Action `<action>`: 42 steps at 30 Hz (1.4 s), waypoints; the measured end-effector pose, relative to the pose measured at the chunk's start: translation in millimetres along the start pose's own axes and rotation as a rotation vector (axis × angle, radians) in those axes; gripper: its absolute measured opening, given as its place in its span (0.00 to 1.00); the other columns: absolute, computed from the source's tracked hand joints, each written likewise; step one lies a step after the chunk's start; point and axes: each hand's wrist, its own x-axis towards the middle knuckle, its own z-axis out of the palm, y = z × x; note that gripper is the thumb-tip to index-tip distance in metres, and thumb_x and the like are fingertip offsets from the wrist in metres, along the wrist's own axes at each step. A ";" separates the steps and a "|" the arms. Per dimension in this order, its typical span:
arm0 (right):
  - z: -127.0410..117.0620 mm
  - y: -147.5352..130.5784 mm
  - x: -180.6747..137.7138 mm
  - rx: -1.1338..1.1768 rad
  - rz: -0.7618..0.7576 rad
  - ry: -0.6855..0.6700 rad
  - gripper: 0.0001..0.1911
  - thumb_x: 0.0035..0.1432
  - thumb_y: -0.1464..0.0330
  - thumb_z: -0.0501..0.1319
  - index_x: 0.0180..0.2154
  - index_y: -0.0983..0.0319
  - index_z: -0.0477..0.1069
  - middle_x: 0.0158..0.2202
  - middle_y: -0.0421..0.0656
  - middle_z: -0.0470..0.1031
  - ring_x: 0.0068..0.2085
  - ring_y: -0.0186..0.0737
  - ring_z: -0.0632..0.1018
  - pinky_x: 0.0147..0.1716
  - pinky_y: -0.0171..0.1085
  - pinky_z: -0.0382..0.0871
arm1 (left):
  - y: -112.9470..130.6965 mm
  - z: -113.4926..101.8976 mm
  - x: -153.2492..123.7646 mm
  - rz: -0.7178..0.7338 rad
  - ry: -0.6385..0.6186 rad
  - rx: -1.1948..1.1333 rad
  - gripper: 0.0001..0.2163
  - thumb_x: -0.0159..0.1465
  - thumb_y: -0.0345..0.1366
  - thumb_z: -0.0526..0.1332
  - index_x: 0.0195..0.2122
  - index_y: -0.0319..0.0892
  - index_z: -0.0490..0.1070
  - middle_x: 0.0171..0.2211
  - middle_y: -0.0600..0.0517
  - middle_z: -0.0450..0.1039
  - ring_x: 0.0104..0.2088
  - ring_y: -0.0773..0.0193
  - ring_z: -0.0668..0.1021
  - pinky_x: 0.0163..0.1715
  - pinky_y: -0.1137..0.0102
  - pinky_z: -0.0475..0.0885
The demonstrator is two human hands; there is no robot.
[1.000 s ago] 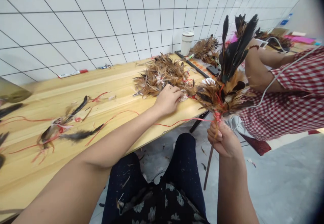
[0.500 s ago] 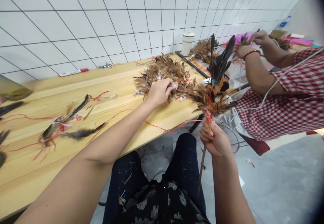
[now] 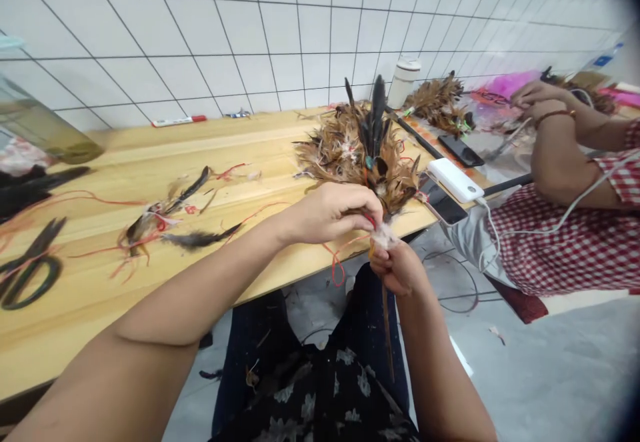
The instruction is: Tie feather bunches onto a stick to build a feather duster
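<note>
My right hand (image 3: 397, 270) grips the thin wooden stick (image 3: 387, 335) of a feather duster (image 3: 377, 155), brown plumes below and black feathers standing up on top. My left hand (image 3: 333, 212) is closed just above it, pinching a small bunch of feathers with white fluff against the duster's base, next to the red string (image 3: 339, 265) that hangs in a loop below. Behind the duster lies a pile of loose brown feathers (image 3: 330, 149) on the wooden table (image 3: 125, 282).
Black feathers tied with red string (image 3: 165, 219) lie mid-table, black scissors (image 3: 27, 269) at the left edge. A white power bank (image 3: 454, 179) and phones sit at the table's right end. A person in a red checked shirt (image 3: 575, 242) works at the right beside a white cup (image 3: 403, 82).
My left hand left the feather pile with a small bunch and came to the duster's base. My right hand brought the duster left and closer. The view shifted left, showing scissors.
</note>
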 end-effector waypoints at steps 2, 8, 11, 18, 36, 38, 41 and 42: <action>6.2 3.4 0.5 -0.034 0.014 0.004 0.17 0.49 0.63 0.65 0.22 0.60 0.57 0.15 0.29 0.49 0.16 0.23 0.45 0.15 0.27 0.38 | -4.7 4.2 -4.4 0.030 -0.070 -0.003 0.05 0.65 0.30 0.57 0.36 0.39 0.73 0.35 0.48 0.77 0.37 0.67 0.77 0.39 0.74 0.70; 13.4 5.5 -2.7 -0.091 0.105 -0.041 0.12 0.47 0.66 0.64 0.26 0.61 0.60 0.14 0.29 0.53 0.16 0.23 0.47 0.15 0.27 0.39 | -22.3 18.9 -20.1 0.012 -0.106 0.160 0.08 0.66 0.31 0.56 0.35 0.40 0.75 0.35 0.48 0.76 0.36 0.66 0.76 0.39 0.72 0.69; 14.6 3.6 -5.0 -0.093 0.109 -0.063 0.13 0.48 0.66 0.64 0.25 0.61 0.59 0.14 0.30 0.54 0.16 0.22 0.47 0.16 0.27 0.39 | -20.8 21.5 -23.8 0.018 -0.079 0.248 0.09 0.66 0.32 0.55 0.35 0.40 0.75 0.35 0.48 0.76 0.36 0.65 0.75 0.40 0.71 0.68; 15.0 -7.1 -15.5 -0.155 0.068 -0.151 0.20 0.50 0.53 0.65 0.28 0.64 0.68 0.14 0.31 0.55 0.16 0.23 0.47 0.16 0.29 0.39 | -9.6 23.6 -22.5 0.078 -0.050 0.441 0.10 0.67 0.34 0.54 0.35 0.42 0.75 0.35 0.49 0.74 0.35 0.64 0.73 0.37 0.71 0.66; 12.3 -3.1 -26.4 -0.135 0.053 -0.176 0.21 0.53 0.53 0.65 0.26 0.61 0.61 0.16 0.30 0.52 0.17 0.24 0.49 0.17 0.29 0.41 | -0.4 31.6 -22.7 0.058 0.097 0.492 0.08 0.67 0.35 0.55 0.37 0.40 0.72 0.35 0.48 0.71 0.35 0.63 0.71 0.36 0.69 0.66; 14.9 -4.5 -27.3 -0.119 0.042 -0.186 0.21 0.54 0.53 0.64 0.26 0.61 0.60 0.16 0.30 0.51 0.18 0.25 0.49 0.17 0.29 0.41 | 0.4 30.1 -22.6 0.044 0.144 0.495 0.07 0.66 0.36 0.56 0.40 0.41 0.72 0.38 0.47 0.72 0.37 0.62 0.71 0.38 0.67 0.66; 17.4 -7.9 -28.4 -0.085 0.018 -0.208 0.21 0.55 0.53 0.63 0.26 0.61 0.59 0.17 0.30 0.49 0.18 0.25 0.47 0.17 0.30 0.41 | 5.5 23.3 -21.6 0.042 0.280 0.500 0.12 0.64 0.39 0.59 0.48 0.43 0.70 0.44 0.45 0.72 0.45 0.58 0.71 0.46 0.62 0.66; 17.7 -8.9 -28.6 -0.071 0.008 -0.212 0.21 0.55 0.53 0.63 0.26 0.61 0.59 0.17 0.30 0.49 0.18 0.25 0.47 0.17 0.30 0.40 | 8.1 19.6 -21.2 0.029 0.341 0.501 0.14 0.63 0.40 0.60 0.49 0.43 0.69 0.46 0.45 0.71 0.47 0.57 0.71 0.49 0.61 0.66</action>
